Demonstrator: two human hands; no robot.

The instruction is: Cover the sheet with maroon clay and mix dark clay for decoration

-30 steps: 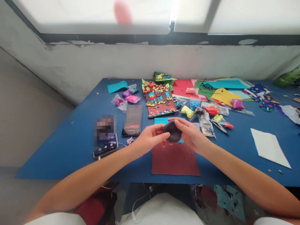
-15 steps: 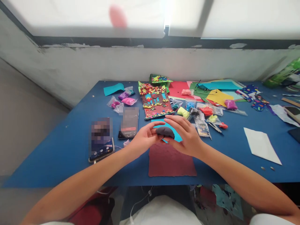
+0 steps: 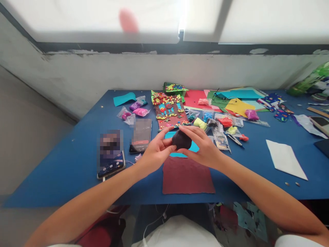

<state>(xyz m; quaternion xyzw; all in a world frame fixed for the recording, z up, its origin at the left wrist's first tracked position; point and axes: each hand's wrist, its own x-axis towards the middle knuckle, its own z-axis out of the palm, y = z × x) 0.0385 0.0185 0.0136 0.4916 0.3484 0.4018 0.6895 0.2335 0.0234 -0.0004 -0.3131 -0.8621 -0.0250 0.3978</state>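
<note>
A craft corner is shown, set up at a blue table (image 3: 77,161) pushed against a scuffed white wall (image 3: 102,73) beneath frosted windows (image 3: 89,17). Coloured paper sheets (image 3: 239,106), small bags of modelling clay (image 3: 140,111) and a finished clay picture (image 3: 169,111) are spread across it.

Blue table (image 3: 64,164) bearing two phones (image 3: 111,154), a dark red sheet (image 3: 187,180), a white paper (image 3: 285,158), coloured paper sheets (image 3: 239,99), bagged clay lumps (image 3: 140,111) and a decorated clay panel (image 3: 169,109).
</note>
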